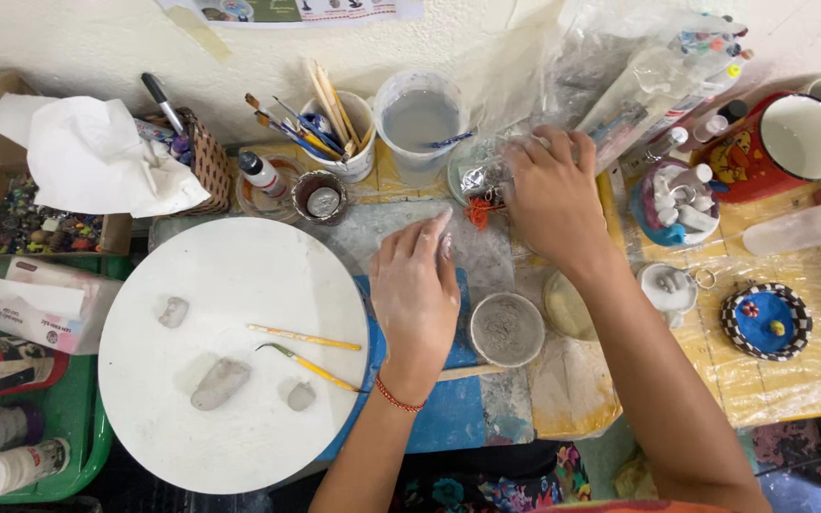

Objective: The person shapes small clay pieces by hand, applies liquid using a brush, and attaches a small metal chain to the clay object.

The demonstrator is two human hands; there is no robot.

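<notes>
The person leans over a crowded table (791,380), and the big white round board (230,351) makes the handiest landmark. The left hand (415,294) lies flat just beside the board's right edge, palm down, fingers together and stretched forward, pressing on the blue surface (448,408) there; a red thread bracelet (399,397) circles the wrist. Something pale shows under the fingertips, but I cannot tell what it is. The right hand (553,195) is farther right of the board and higher up, fingers curled down over a crinkled clear plastic bag (486,176). It appears to grip the plastic, though the fingertips are hidden.

On the board itself lie three grey clay lumps (220,382), the largest near its lower middle, and two thin yellow-handled tools (304,336) towards its right side, close to the left hand. Just right of that hand stands a small round cup of grey slip (506,329). Above the board, along the wall, sit a white cup of brushes (349,133) and a clear tub of cloudy water (418,122). To the upper left of the board a wicker basket (206,161) holds a crumpled white tissue (97,157). Far right of the board a red mug (786,142) stands well apart from both hands, with a checkered blue dish (765,321) below it.
</notes>
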